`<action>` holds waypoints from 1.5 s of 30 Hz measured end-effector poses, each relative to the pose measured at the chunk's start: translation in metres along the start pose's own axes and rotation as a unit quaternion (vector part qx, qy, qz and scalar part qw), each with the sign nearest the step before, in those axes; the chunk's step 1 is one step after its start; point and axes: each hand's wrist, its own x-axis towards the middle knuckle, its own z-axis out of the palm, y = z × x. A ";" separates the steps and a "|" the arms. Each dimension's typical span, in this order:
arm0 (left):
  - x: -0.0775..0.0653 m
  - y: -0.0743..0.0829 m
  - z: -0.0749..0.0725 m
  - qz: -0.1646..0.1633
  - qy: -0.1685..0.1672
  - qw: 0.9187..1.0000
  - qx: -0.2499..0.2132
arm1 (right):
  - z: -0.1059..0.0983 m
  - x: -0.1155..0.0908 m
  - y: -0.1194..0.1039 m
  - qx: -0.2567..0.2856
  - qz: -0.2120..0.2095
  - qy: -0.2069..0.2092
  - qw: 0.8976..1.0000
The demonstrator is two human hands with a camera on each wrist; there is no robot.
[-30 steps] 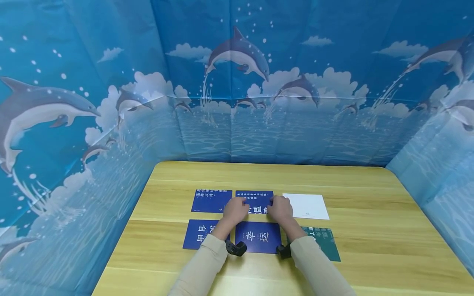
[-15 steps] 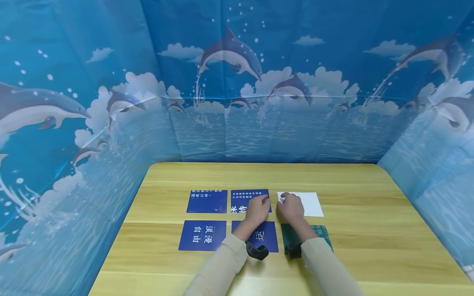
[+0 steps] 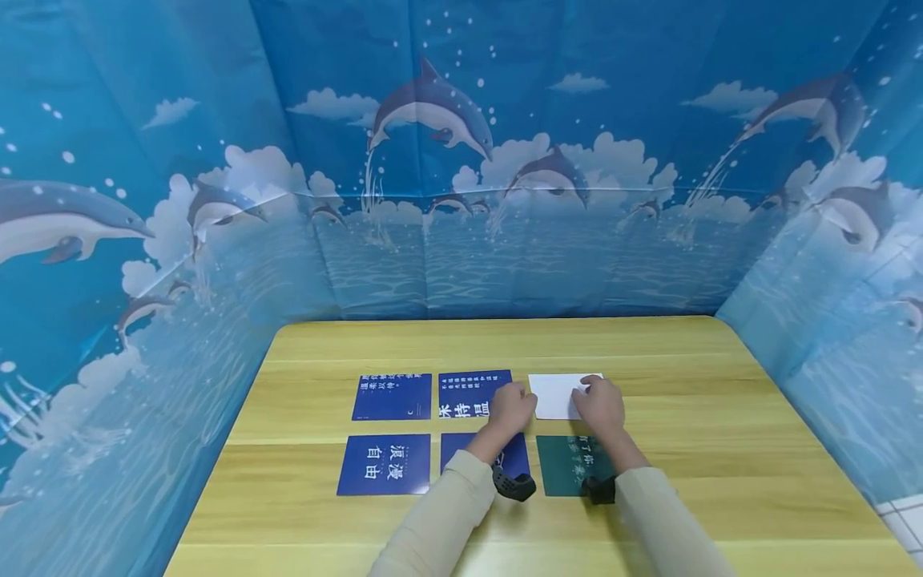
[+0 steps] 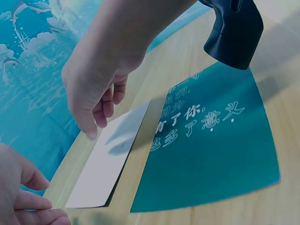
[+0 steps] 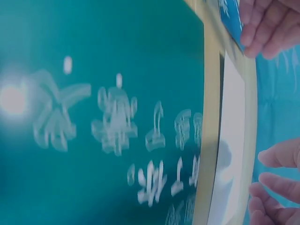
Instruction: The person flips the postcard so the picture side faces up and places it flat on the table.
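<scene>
A white card (image 3: pixel 554 395) lies at the back right of two rows of cards. My left hand (image 3: pixel 513 409) is at its left side, overlapping the right edge of the dark blue back-middle card (image 3: pixel 461 393). Over the white card's right part is my right hand (image 3: pixel 602 405), fingers loosely bent; its shadow falls on the white card in the left wrist view. Neither hand has anything between its fingers. In the right wrist view, the right hand's thumb and fingers (image 5: pixel 281 187) stand apart. Close below the right hand lies a green card (image 3: pixel 566 469) with white lettering.
Another blue card (image 3: pixel 392 397) lies at the back left, and a blue card (image 3: pixel 385 465) at the front left. My left forearm partly covers the front-middle blue card (image 3: pixel 517 459). Dolphin-printed sheeting (image 3: pixel 461 256) surrounds the wooden table (image 3: pixel 303 529).
Both hands have moved right, from the back-middle blue card to the white card. The head view has shifted slightly, and the front-left card has come out from behind my left arm.
</scene>
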 end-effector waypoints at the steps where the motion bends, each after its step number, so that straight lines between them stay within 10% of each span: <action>1: 0.000 0.001 0.001 -0.001 -0.001 1.000 0.002 | -0.002 0.001 0.003 0.005 0.004 -0.001 1.000; 25: 0.001 0.006 0.011 -0.042 -0.006 0.998 0.037 | -0.012 0.008 0.027 0.072 0.101 -0.010 0.992; 35: 0.007 0.001 0.014 -0.042 0.017 0.999 0.002 | -0.015 0.011 0.034 0.198 0.193 -0.020 0.961; 45: 0.016 -0.002 0.015 -0.044 0.029 0.998 0.030 | -0.019 0.016 0.040 0.214 0.181 -0.081 0.957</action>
